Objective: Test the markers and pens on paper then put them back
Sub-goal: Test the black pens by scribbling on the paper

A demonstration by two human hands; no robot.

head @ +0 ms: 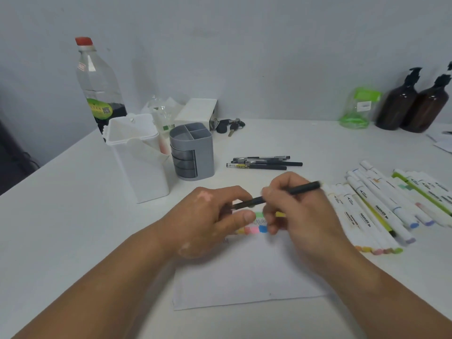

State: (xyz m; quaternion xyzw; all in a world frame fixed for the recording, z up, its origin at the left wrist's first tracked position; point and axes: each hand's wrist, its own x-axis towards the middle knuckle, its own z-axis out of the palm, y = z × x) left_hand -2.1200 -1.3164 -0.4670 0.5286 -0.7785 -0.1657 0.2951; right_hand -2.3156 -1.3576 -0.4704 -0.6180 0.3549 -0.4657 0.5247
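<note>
Centrally, a black pen [303, 188] hangs over the swatched paper [244, 277]: the right hand [293, 211] curls round its barrel and the left hand [208, 216] pinches its other end. Loose pens [261, 163] lie behind, with markers [381, 209] spread at right. Back left stand a grey organizer [193, 152] and an open white box [139, 162], contents unclear.

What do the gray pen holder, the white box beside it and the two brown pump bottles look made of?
Gray pen holder: matte moulded plastic, judging by its even, dull walls.
White box: smooth, slightly translucent thin plastic.
Brown pump bottles: glossy amber plastic or glass; cannot tell which.
</note>
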